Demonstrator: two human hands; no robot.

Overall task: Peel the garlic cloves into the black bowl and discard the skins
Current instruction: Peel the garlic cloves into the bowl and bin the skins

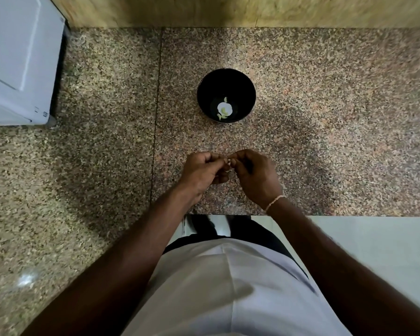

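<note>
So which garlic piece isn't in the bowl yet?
The garlic clove pinched between both hands' fingers; the other cloves lie in the black bowl.

Only one view: head-worn, wide-angle, looked steeply down from above onto a granite counter (pixel 325 117). Faced forward toward a wooden wall (pixel 228 10) at the far edge. Sat close over the torso and forearms; edges bent, probably by lens distortion.

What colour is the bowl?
Black bowl, glossy, with pale garlic cloves inside. The head view shows it.
</note>
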